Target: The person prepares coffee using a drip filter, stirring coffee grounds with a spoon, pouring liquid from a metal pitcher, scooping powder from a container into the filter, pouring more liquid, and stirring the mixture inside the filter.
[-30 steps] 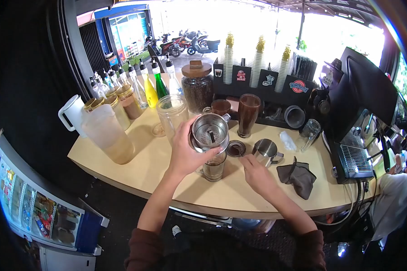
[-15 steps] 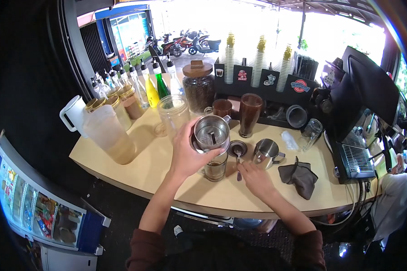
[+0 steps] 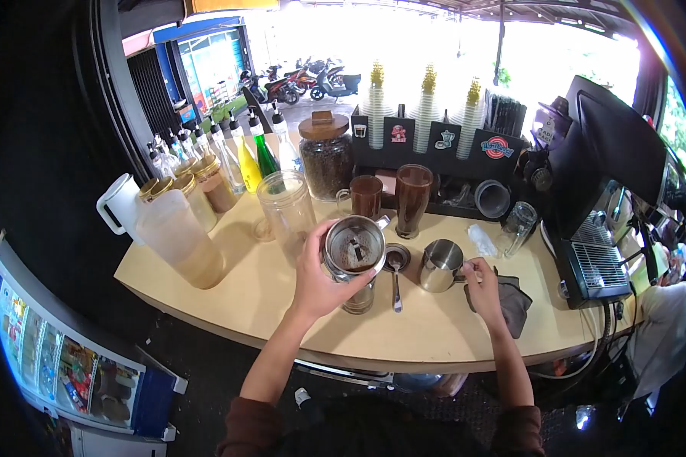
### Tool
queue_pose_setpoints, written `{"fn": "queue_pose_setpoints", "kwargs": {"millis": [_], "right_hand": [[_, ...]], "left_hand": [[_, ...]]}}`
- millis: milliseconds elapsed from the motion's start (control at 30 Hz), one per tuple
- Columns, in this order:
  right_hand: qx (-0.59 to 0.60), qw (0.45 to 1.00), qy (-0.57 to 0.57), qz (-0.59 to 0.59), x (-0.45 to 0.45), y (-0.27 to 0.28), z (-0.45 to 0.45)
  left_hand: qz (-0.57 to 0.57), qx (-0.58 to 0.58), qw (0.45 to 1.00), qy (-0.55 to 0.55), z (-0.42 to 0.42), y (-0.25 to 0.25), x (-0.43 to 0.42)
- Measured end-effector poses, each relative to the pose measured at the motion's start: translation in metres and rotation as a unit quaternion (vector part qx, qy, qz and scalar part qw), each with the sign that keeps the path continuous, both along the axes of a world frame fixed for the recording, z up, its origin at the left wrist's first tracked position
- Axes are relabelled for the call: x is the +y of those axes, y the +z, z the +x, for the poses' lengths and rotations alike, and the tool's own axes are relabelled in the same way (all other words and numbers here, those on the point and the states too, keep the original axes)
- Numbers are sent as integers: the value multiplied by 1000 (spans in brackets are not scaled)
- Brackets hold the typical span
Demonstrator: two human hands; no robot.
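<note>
My left hand [image 3: 318, 283] is wrapped round a metal coffee dripper [image 3: 354, 242], tilted so its inside faces me. Brownish residue and a small dark upright piece show inside it. A clear glass [image 3: 360, 302] sits underneath, largely hidden by the hand and dripper. My right hand [image 3: 482, 288] has its fingers closed on the handle of a steel milk pitcher [image 3: 437, 268], which stands on the counter. Between the two, a spoon [image 3: 397, 293] rests with its bowl in a small dark dish [image 3: 405, 257]. A dark cloth [image 3: 517, 306] lies beside my right hand.
Behind stand a mug [image 3: 366, 198] and a tall glass [image 3: 414, 202] of dark drink, plus a jar of beans [image 3: 327, 164]. An open plastic jar [image 3: 286, 209] and a cloudy pitcher [image 3: 181, 244] are left. An espresso machine [image 3: 598, 255] borders the right; a person's sleeve [image 3: 667, 320] shows there.
My right hand has let go of the spoon, left it in the dish, and moved right to the milk pitcher's handle. The dripper in my left hand has tipped further toward me.
</note>
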State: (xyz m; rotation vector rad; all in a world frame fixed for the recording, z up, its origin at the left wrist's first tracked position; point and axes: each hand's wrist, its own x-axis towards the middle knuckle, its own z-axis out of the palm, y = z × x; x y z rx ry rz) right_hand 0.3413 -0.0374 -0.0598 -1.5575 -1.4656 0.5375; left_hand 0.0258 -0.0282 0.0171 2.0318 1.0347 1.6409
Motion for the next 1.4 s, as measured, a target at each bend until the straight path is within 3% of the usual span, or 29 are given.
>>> {"fn": "queue_pose_setpoints", "kwargs": {"millis": [67,200,267,367,567,700,933,1100,1400], "right_hand": [[177,979,86,58,7,-20,6],[286,952,89,64,14,-39,4],[364,920,82,121,17,-41,0],[402,905,92,107,8,-17,-7],[414,902,72,101,-12,44,-29],[373,914,77,140,-19,97,-50],[319,925,134,159,-14,164,-80],[267,942,142,148,0,179,-91],[286,939,149,120,13,183,-115]], "left_hand": [[-4,-5,1000,-7,0,-2,-1],[10,14,1000,-26,-7,0,1],[22,39,998,-33,-13,2,5],[6,58,996,-66,-21,4,14],[-44,34,989,-135,-27,7,22],[-76,-47,972,-218,-26,2,31],[-156,-89,931,-316,-25,-4,35],[-176,-72,919,-346,-26,2,38],[-174,-70,909,-373,-29,7,39]]}}
